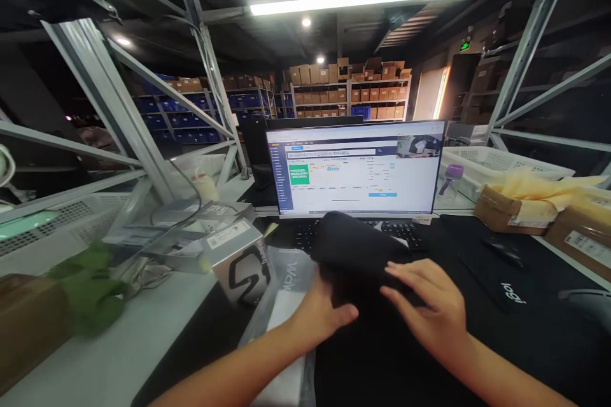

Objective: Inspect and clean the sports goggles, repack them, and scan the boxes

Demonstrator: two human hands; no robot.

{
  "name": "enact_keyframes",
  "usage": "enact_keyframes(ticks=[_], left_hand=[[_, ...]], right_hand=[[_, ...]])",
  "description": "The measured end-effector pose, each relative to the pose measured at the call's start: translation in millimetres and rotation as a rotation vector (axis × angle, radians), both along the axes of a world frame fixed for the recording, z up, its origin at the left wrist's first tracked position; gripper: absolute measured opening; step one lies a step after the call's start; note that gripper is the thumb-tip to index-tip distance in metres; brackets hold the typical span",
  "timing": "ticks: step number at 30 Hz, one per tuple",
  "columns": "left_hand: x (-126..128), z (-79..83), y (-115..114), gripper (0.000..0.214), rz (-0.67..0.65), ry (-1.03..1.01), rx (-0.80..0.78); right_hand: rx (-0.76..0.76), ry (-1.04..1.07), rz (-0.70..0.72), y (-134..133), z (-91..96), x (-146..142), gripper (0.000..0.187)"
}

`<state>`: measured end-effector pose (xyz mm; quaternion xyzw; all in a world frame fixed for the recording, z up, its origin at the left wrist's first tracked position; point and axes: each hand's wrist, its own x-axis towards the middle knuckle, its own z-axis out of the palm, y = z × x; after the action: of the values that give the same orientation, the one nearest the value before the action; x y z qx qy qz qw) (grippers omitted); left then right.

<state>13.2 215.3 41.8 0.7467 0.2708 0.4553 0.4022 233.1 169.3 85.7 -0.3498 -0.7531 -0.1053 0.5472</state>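
Note:
A folded black cloth item (353, 245) lies on the dark desk mat in front of the monitor (356, 168). My left hand (322, 315) grips its near left edge, fingers tucked under the fabric. Resting on its near right part is my right hand (429, 308), fingers curled over the cloth. The cloth hides part of the keyboard (398, 232). A clear plastic bag (289, 296) lies under and beside my left wrist.
A grey product box (243, 261) stands at the left with clear packaging behind it. Green fabric (88, 289) lies at the far left. A black mouse (501, 248) and cardboard boxes (506, 210) sit on the right. White baskets (496, 162) stand behind; metal shelving frames both sides.

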Motion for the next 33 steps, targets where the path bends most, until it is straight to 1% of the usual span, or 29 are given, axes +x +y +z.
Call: enact_keyframes(ticks=[1,3,4,6,8,9,10,12,13,15,17,19,21,23,24,25,27,29,31,33], left_hand=[[0.4,-3.9,-11.2,0.089,-0.003,-0.135,-0.100],[0.5,-11.3,-30.8,0.075,0.075,-0.326,-0.280],[-0.3,-14.1,-38.1,0.069,0.128,-0.373,-0.348],[-3.6,-16.4,-46.6,0.064,0.219,-0.354,-0.427],[-7.8,-14.6,-48.3,0.069,0.246,-0.249,-0.411],[-9.6,-12.7,-47.6,0.074,0.248,-0.204,-0.363],[-11.0,-10.7,-46.5,0.078,0.244,-0.174,-0.303],[-13.5,-6.7,-44.6,0.082,0.220,-0.156,-0.196],[-14.8,-4.7,-44.0,0.081,0.210,-0.164,-0.175],[-18.5,1.3,-42.7,0.078,0.197,-0.210,-0.222],[-23.2,13.7,-39.6,0.069,0.261,-0.361,-0.376],[-27.5,34.5,-33.3,0.055,0.359,-0.571,-0.601],[-29.9,60.4,-24.1,0.047,0.428,-0.751,-0.778],[-30.0,83.9,-14.7,0.047,0.425,-0.852,-0.826],[-29.2,92.5,-11.0,0.047,0.417,-0.888,-0.828],[-28.1,98.3,-8.2,0.047,0.405,-0.916,-0.826],[-25.5,102.0,-5.7,0.046,0.391,-0.952,-0.837],[-23.8,97.6,-5.8,0.045,0.368,-0.957,-0.847],[-24.1,89.7,-6.1,0.045,0.350,-0.927,-0.850],[-26.3,81.3,-5.3,0.045,0.364,-0.856,-0.847]], right_hand=[[-0.002,-0.006,0.039,-1.9,-7.7,-9.5,0.029],[-0.002,-0.033,0.106,-6.6,-21.6,-26.6,0.030],[0.008,-0.074,0.139,-9.3,-26.4,-33.4,0.028],[0.036,-0.232,0.202,-14.0,-28.6,-42.4,0.018],[0.008,-0.405,0.278,-16.5,-18.9,-44.3,0.005],[-0.032,-0.445,0.313,-16.9,-10.0,-42.9,0.006],[-0.079,-0.438,0.335,-16.9,0.9,-40.3,0.009],[-0.139,-0.318,0.336,-16.2,24.4,-33.1,0.009],[-0.150,-0.251,0.321,-15.6,35.0,-29.4,0.009],[-0.204,-0.188,0.283,-13.9,49.9,-23.1,0.011],[-0.370,-0.236,0.247,-10.6,54.2,-19.5,0.016],[-0.596,-0.312,0.190,-5.5,49.6,-18.9,0.020],[-0.794,-0.309,0.179,0.9,39.3,-21.8,0.018],[-0.910,-0.218,0.280,7.1,26.4,-28.5,0.037],[-0.933,-0.159,0.355,9.9,19.6,-33.4,0.046],[-0.940,-0.106,0.427,12.4,12.7,-39.0,0.048],[-0.933,0.003,0.538,16.3,-0.1,-51.7,0.043],[-0.996,0.128,0.602,18.9,-9.8,-63.5,0.048],[-1.142,0.240,0.639,19.7,-14.0,-70.8,0.052],[-1.308,0.266,0.630,18.8,-11.8,-71.1,0.050]])
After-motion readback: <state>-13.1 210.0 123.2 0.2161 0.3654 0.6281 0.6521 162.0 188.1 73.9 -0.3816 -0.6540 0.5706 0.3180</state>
